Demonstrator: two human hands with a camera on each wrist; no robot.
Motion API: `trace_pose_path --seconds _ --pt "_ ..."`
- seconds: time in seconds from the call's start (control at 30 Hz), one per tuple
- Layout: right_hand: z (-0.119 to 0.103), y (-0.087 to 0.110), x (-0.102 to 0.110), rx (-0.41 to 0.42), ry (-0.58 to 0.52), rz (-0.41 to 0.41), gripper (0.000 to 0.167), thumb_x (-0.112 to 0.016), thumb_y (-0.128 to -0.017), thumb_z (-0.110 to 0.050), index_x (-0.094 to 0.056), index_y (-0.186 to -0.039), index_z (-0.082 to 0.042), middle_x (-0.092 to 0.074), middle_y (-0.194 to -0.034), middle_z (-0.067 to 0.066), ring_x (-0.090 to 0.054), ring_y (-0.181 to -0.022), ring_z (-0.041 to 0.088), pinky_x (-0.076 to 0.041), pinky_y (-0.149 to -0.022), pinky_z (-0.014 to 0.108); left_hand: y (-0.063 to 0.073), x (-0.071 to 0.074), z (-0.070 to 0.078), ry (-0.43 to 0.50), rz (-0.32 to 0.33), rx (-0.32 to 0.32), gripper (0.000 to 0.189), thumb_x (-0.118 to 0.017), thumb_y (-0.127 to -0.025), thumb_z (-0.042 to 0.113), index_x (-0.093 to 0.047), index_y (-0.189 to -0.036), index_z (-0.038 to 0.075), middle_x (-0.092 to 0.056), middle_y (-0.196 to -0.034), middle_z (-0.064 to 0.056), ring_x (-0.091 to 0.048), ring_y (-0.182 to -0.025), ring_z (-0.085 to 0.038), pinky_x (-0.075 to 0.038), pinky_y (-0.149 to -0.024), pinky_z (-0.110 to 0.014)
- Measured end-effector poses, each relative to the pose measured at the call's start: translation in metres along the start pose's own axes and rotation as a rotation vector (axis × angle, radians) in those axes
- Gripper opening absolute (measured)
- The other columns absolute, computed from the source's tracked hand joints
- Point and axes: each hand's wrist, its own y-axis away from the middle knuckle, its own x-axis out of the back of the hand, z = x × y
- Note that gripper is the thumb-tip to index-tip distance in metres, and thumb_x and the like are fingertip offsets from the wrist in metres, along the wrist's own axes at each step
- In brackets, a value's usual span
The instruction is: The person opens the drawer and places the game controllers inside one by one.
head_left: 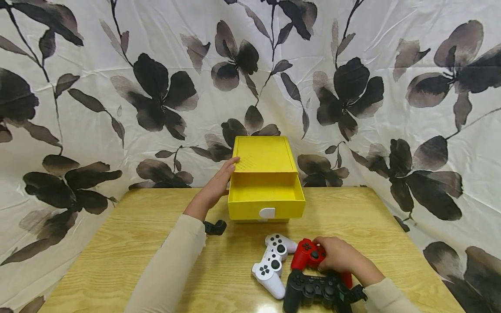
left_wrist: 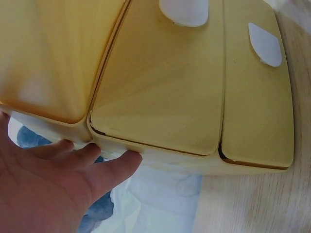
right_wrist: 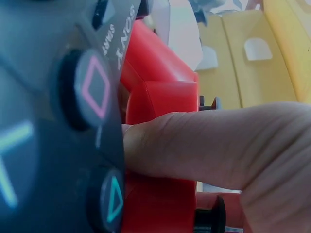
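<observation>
Flower-print cloth (head_left: 250, 26) backs the bench (head_left: 117, 252). White controller (head_left: 270, 263) lies just left of the red controller (head_left: 304, 255); black controller (head_left: 313, 284) sits at its near side — overlapping it in the head view. Yellow drawer unit (head_left: 266, 154) stands beyond, top drawer (head_left: 246, 210) pulled out. Red controller: on the bench, face up, long axis far-left to near-right. Right hand (head_left: 340, 255) clamped on it; left hand (head_left: 214, 190) — fingers extended — touches the unit's left side.

I see free room along the counter's (head_left: 379, 226) right edge; nearward, the black pad (head_left: 313, 288) crowds my right grip (head_left: 339, 256), the white pad (head_left: 271, 261) obstructs leftward; the drawer (head_left: 246, 210) gapes open.
</observation>
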Motion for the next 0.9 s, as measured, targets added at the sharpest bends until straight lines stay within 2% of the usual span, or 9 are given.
trace_pose_path --seconds 0.13,0.47,0.6,0.77,0.9 --pt "0.001 0.002 0.001 0.010 0.005 0.006 0.061 -0.086 -0.056 -0.011 -0.065 -0.113 -0.009 -0.066 -0.087 -0.001 -0.053 -0.076 0.018 -0.046 -0.069 0.035 -0.009 0.001 -0.014 -0.007 0.021 -0.020 0.050 -0.024 -0.104 0.053 -0.020 -0.151 0.039 -0.003 -0.165 0.002 -0.016 -0.149 -0.035 -0.032 -0.106 -0.067" --pt "0.001 0.002 0.010 0.006 0.025 0.012 0.065 -0.088 -0.058 -0.013 -0.064 -0.118 -0.008 -0.068 -0.096 0.001 -0.055 -0.079 0.017 -0.048 -0.072 0.036 -0.008 0.002 -0.012 -0.018 0.024 -0.005 0.050 -0.024 -0.103 0.054 -0.020 -0.151 0.041 -0.003 -0.165 0.004 -0.016 -0.150 -0.034 -0.031 -0.107 -0.067" --pt "0.001 0.002 0.017 0.006 0.031 0.023 0.065 -0.088 -0.060 -0.013 -0.063 -0.119 -0.007 -0.069 -0.098 0.002 -0.056 -0.080 0.017 -0.049 -0.074 0.036 -0.007 0.002 -0.008 0.008 0.014 0.005 0.049 -0.024 -0.105 0.048 -0.019 -0.153 0.037 -0.002 -0.165 0.002 -0.015 -0.150 -0.035 -0.029 -0.109 -0.067" --pt "0.000 0.003 0.026 0.033 0.040 0.047 0.064 -0.089 -0.060 -0.014 -0.063 -0.118 -0.006 -0.069 -0.095 0.001 -0.057 -0.079 0.016 -0.049 -0.071 0.035 0.005 0.001 0.007 0.022 0.002 0.007 0.049 -0.024 -0.107 0.040 -0.019 -0.155 0.030 -0.004 -0.165 -0.003 -0.016 -0.149 -0.037 -0.030 -0.109 -0.066" --pt "-0.001 0.005 0.034 0.043 0.044 0.057 0.062 -0.086 -0.063 -0.011 -0.063 -0.119 -0.006 -0.069 -0.095 0.002 -0.057 -0.077 0.016 -0.048 -0.070 0.034 0.011 0.000 0.014 0.016 -0.002 0.006 0.049 -0.024 -0.107 0.040 -0.020 -0.154 0.030 -0.004 -0.165 -0.003 -0.015 -0.149 -0.036 -0.030 -0.109 -0.066"
